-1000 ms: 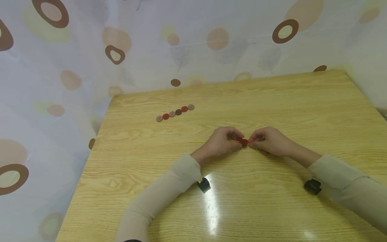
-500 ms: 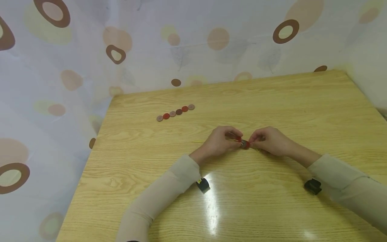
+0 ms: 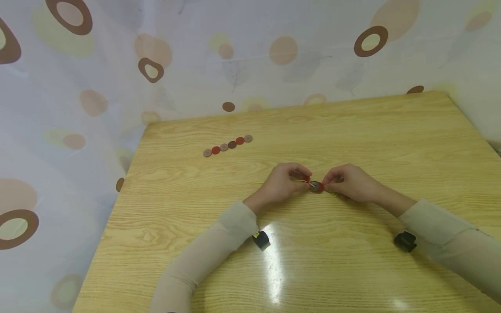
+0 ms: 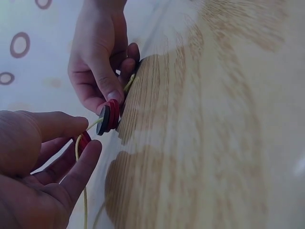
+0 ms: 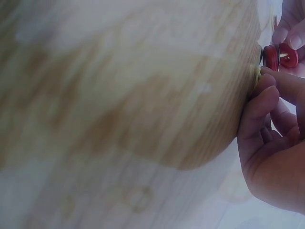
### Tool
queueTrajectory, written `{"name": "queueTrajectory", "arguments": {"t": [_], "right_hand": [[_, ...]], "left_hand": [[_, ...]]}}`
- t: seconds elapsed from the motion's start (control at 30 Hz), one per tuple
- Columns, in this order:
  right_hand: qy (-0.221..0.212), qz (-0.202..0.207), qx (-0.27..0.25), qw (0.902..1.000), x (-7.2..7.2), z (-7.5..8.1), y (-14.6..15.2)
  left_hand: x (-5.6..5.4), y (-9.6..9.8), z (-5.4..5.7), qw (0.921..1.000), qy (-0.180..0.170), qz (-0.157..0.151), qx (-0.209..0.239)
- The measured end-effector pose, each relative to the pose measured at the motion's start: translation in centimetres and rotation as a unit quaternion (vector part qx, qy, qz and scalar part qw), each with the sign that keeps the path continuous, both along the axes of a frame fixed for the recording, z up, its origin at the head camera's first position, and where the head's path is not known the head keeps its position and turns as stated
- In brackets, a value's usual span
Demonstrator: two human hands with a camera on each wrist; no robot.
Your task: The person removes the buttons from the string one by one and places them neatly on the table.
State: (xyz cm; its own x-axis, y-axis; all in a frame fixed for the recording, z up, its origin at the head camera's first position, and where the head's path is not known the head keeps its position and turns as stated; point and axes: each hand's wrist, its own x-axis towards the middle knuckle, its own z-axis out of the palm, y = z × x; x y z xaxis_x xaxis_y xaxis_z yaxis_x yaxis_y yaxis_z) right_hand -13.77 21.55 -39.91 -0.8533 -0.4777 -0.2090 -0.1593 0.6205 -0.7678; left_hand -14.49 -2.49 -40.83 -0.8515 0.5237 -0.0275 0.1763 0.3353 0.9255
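Observation:
My left hand (image 3: pixel 278 182) pinches a red button (image 4: pixel 84 141) between thumb and fingers. A yellow string (image 4: pixel 86 200) passes through it and trails down past the palm. A short gap of string separates that button from a small stack of dark and red buttons (image 4: pixel 108 117), which stands on edge with its dark face toward the left hand. At the far side of the stack, my right hand (image 3: pixel 351 182) pinches the yellow string, its fingertips close against the red end. Loose string (image 5: pixel 258 74) shows at the right fingertips in the right wrist view.
A slanted row of several beige, red and brown buttons (image 3: pixel 232 144) lies farther back on the wooden table (image 3: pixel 332 261). Black wrist devices (image 3: pixel 261 240) show below the sleeves. A patterned sheet (image 3: pixel 254 52) hangs behind the table.
My left hand has shifted slightly left with its red button, drawing apart from the stack. The stack's grey face has turned into view. My right hand has stayed nearly still.

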Motion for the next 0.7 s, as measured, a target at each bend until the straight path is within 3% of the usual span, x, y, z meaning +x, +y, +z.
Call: {"name": "queueTrajectory", "arguments": {"t": [0.4,0.7], "right_hand": [[0.004,-0.005,-0.002,1.0,0.0,-0.2,0.0],[0.012,-0.005,0.005,0.9999,-0.1,-0.1,-0.1]], "left_hand": [[-0.1,-0.6,-0.2,0.9998,0.017,0.009,0.006],[0.0,-1.1,-0.1,0.9998,0.012,0.017,0.006]]}}
